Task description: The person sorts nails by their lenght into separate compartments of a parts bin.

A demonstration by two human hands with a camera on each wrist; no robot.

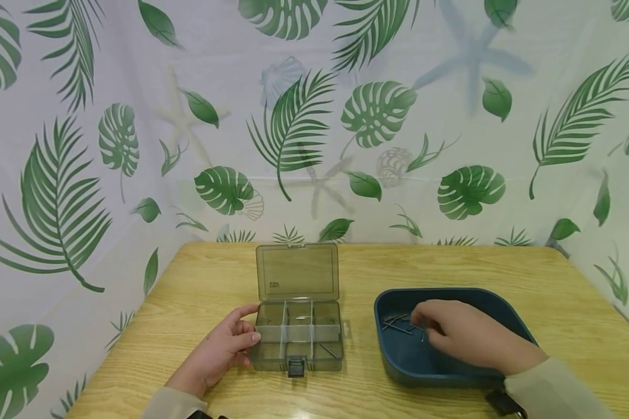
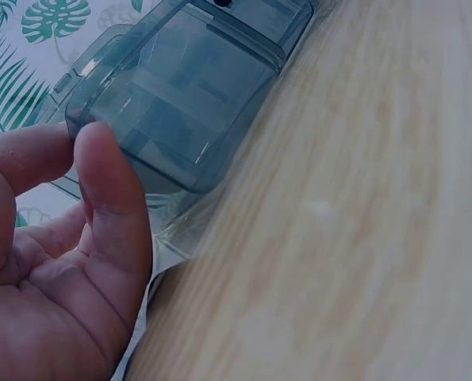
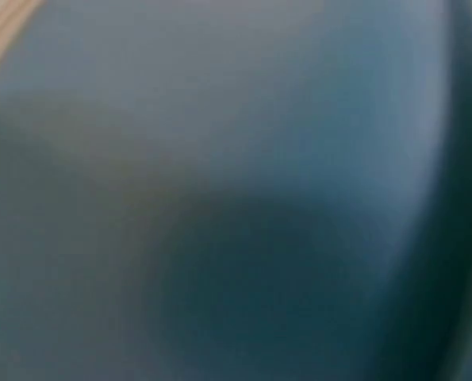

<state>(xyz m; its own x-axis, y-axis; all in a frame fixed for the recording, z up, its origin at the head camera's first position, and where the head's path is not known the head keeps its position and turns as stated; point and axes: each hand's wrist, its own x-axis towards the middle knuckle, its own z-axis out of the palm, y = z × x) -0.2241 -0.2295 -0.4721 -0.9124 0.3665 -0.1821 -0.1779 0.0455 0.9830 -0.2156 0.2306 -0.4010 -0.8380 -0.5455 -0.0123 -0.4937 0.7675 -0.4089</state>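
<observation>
A smoky transparent compartment box (image 1: 271, 365) stands on the table with its lid (image 1: 297, 272) raised at the back. My left hand (image 1: 225, 343) holds its left side, thumb on the rim and index finger by the rear corner; the left wrist view shows the thumb (image 2: 113, 198) against the box (image 2: 196, 95). One thin nail (image 1: 329, 350) lies in the front right compartment. Over the blue bin (image 1: 409, 372), my right hand (image 1: 463, 334) has its fingers bent down, pinching a thin nail (image 1: 423, 336). Several loose nails (image 1: 396, 326) lie at the bin's left. The right wrist view is blurred.
The wooden table (image 1: 215, 262) reaches back to a leaf-printed cloth (image 1: 314, 116) that also hangs at both sides. A strip of tabletop separates the box and the bin. The bin's raised walls surround my right hand.
</observation>
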